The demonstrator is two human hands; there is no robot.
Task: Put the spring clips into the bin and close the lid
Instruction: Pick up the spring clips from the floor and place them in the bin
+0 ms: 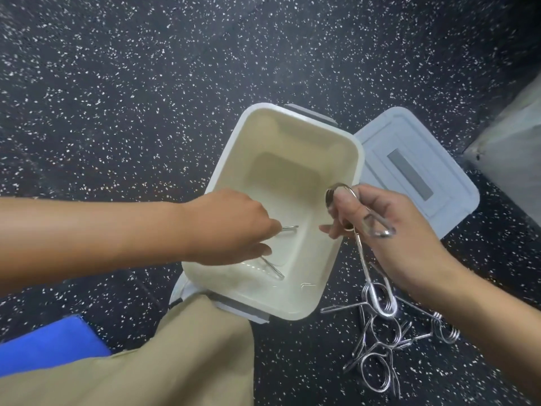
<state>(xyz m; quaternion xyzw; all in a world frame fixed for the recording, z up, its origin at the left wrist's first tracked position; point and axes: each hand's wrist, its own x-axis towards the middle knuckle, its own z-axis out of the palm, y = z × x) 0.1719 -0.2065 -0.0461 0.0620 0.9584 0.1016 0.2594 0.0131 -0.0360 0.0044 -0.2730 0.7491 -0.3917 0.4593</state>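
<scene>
Khaki fabric over a bent knee [187,356] is filling the nearest part of my view, with a bright blue flat object [49,344] lying just to its left on the black speckled floor [117,98]. To the right of the knee, a loose pile of shiny wire spring clips [380,344] is lying on the floor beside the near corner of the bin.

Above that pile I am seeing the right hand [389,230] closing its fingers around two metal spring clips [363,256]; one is hanging down from the grip, with another clip hooked on its lower loop and dangling just over the pile, and the other is poking out across the fingers.

The left hand [231,227] is reaching down into the open cream rectangular plastic bin [295,306], fingers pinched narrowly around a thin wire clip [273,266] whose ends are showing against the bin's floor. Whether that clip is touching the bottom I cannot tell.

The bin is sitting on the floor against the knee, grey latches at its near and far ends. Beyond it to the right, the pale grey rectangular lid [415,168] is lying flat on the floor, touching the bin's rim. A pale grey slab [509,148] is standing at the far right edge.
</scene>
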